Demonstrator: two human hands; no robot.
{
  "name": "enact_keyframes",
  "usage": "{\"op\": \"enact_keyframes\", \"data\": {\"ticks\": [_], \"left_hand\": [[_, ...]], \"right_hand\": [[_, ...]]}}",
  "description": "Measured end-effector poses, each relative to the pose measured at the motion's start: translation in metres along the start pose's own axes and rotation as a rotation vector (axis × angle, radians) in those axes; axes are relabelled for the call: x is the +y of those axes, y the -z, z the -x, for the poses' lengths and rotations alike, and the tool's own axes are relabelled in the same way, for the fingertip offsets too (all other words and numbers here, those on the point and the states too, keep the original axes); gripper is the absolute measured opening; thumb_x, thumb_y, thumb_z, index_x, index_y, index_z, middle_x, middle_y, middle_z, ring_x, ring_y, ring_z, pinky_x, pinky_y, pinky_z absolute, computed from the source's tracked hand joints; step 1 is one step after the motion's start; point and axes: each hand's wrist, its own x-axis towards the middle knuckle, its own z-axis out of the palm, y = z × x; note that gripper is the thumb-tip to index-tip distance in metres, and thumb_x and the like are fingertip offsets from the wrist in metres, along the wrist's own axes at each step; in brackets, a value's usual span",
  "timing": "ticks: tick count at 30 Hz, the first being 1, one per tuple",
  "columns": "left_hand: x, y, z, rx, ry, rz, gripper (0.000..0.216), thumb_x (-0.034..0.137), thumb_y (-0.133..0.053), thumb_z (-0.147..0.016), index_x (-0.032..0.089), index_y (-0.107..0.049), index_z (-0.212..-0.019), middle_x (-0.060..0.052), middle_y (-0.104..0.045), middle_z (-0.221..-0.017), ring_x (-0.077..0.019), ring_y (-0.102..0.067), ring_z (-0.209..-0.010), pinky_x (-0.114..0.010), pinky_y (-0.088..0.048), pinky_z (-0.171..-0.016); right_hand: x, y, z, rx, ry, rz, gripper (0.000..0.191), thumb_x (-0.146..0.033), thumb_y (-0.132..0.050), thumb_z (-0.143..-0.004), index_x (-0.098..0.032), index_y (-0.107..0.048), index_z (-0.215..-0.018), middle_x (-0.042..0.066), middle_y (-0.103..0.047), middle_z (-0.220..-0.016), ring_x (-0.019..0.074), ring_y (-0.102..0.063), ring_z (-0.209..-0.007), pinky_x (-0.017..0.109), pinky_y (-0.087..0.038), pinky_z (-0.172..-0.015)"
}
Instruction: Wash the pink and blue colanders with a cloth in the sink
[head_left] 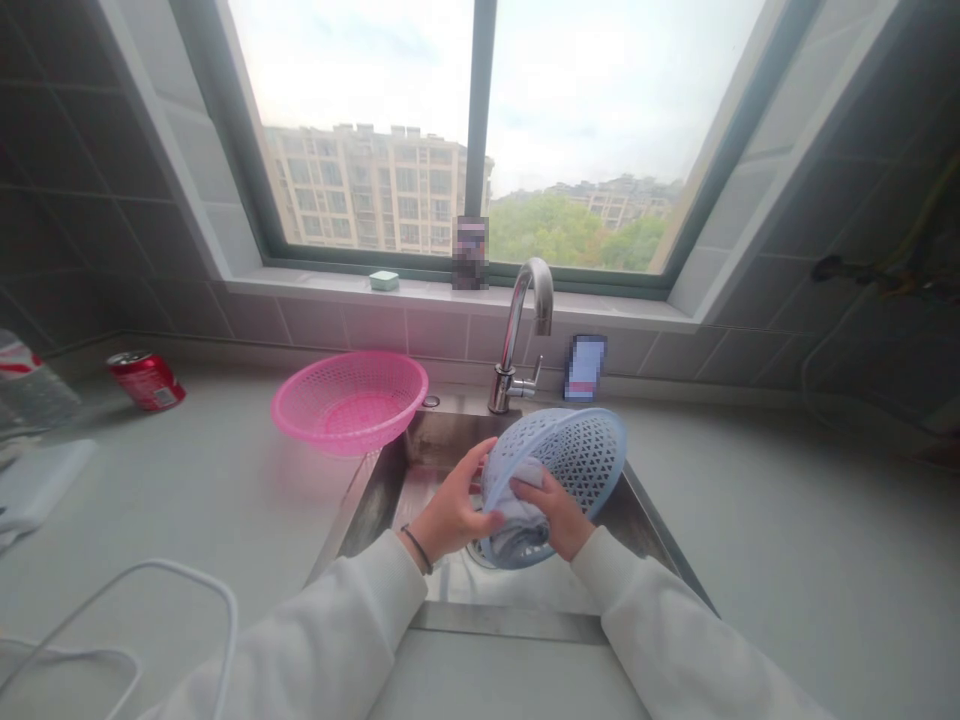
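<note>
Over the sink a light blue perforated plastic basket is held tilted on its side. My left hand grips the basket's left rim, thumb in front and fingers behind. My right hand is closed on a pale grey cloth, pressed against the basket's near side. Part of the cloth is hidden behind my fingers. A pink perforated basket rests upright at the sink's left back corner, apart from both hands.
Behind the sink stands a chrome faucet, with a phone leaning on the wall to its right. At left are a red can, a plastic bottle and a white cable. A green block lies on the windowsill.
</note>
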Motion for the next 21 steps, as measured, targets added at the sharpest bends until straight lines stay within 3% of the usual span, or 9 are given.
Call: {"op": "enact_keyframes", "data": {"ticks": [4,9,15,21], "left_hand": [[-0.0010,0.0007,-0.0008,0.030,0.003,-0.063,0.101,0.050,-0.083,-0.066,0.018,-0.038,-0.151,-0.017,-0.056,-0.139,-0.0365,-0.055,-0.124,-0.044,-0.048,-0.100],[-0.0013,-0.0003,-0.0003,0.007,-0.002,-0.071,0.099,0.047,-0.082,-0.066,0.019,-0.039,-0.151,-0.016,-0.055,-0.140,-0.0356,-0.054,-0.125,-0.044,-0.047,-0.101],[-0.0020,0.0004,-0.0014,0.053,-0.032,-0.144,0.094,0.040,-0.083,-0.066,0.023,-0.043,-0.149,-0.014,-0.055,-0.140,-0.0354,-0.054,-0.125,-0.046,-0.046,-0.103],[-0.0060,-0.0026,-0.0020,0.027,-0.058,-0.126,0.099,0.043,-0.086,-0.063,0.024,-0.042,-0.150,-0.014,-0.055,-0.141,-0.0363,-0.054,-0.127,-0.048,-0.045,-0.106]], "right_hand": [[-0.0022,-0.0018,0.0008,-0.008,-0.033,0.067,0.051,-0.035,-0.092,-0.060,-0.023,-0.070,-0.105,0.007,-0.077,-0.109,0.0340,-0.067,-0.115,0.055,-0.043,-0.112],[-0.0053,-0.0045,0.0037,0.002,-0.055,-0.161,0.053,-0.046,-0.084,-0.070,-0.026,-0.067,-0.117,0.007,-0.076,-0.116,0.0338,-0.069,-0.115,0.052,-0.050,-0.106],[0.0004,-0.0020,-0.0028,-0.023,-0.040,0.114,0.050,-0.031,-0.094,-0.055,-0.024,-0.075,-0.100,0.007,-0.078,-0.109,0.0377,-0.066,-0.116,0.058,-0.040,-0.115],[-0.0045,-0.0020,0.0002,-0.013,-0.028,-0.122,0.045,-0.044,-0.080,-0.072,-0.027,-0.072,-0.112,0.008,-0.077,-0.114,0.0343,-0.069,-0.113,0.053,-0.051,-0.106]]}}
